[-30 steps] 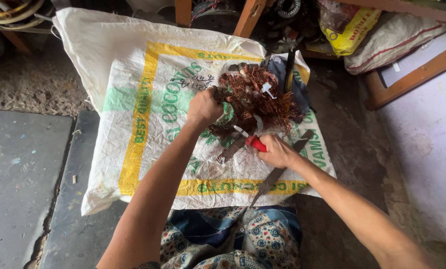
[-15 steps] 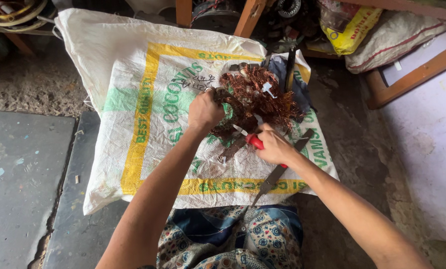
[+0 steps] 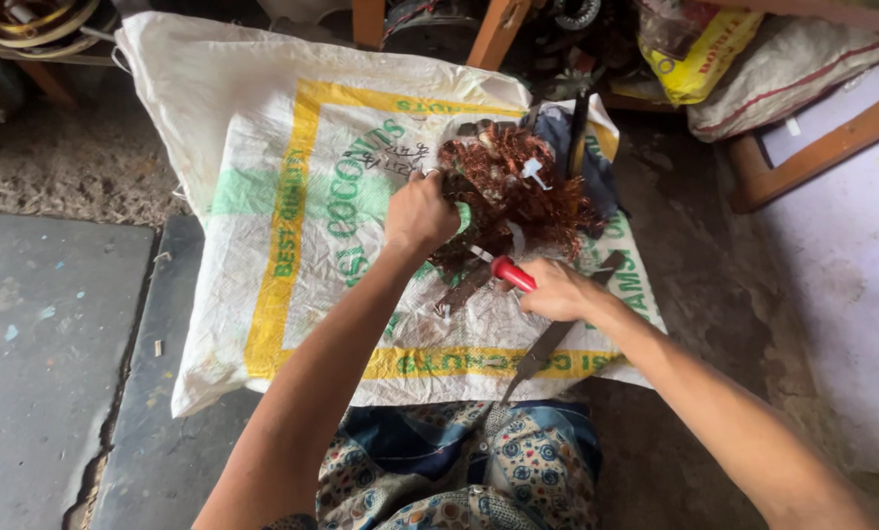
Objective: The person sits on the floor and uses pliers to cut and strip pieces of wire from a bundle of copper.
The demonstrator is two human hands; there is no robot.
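Open sack (image 3: 292, 147) lies from nine to eleven o'clock of the left hand (image 3: 420, 214). The copper wire tangle (image 3: 518, 191) blocks at two o'clock; wooden legs (image 3: 493, 29) and clutter crowd twelve o'clock.

The tangle of copper wire (image 3: 523, 191) gleams reddish, thin metal strands (bare and wiry). The tool handle (image 3: 512, 274) is glossy red plastic. The sack (image 3: 292, 206) beneath is woven plastic, white, matt and creased. A flat metal blade (image 3: 542, 348) looks dull grey. The floor (image 3: 47, 344) is rough, worn concrete.
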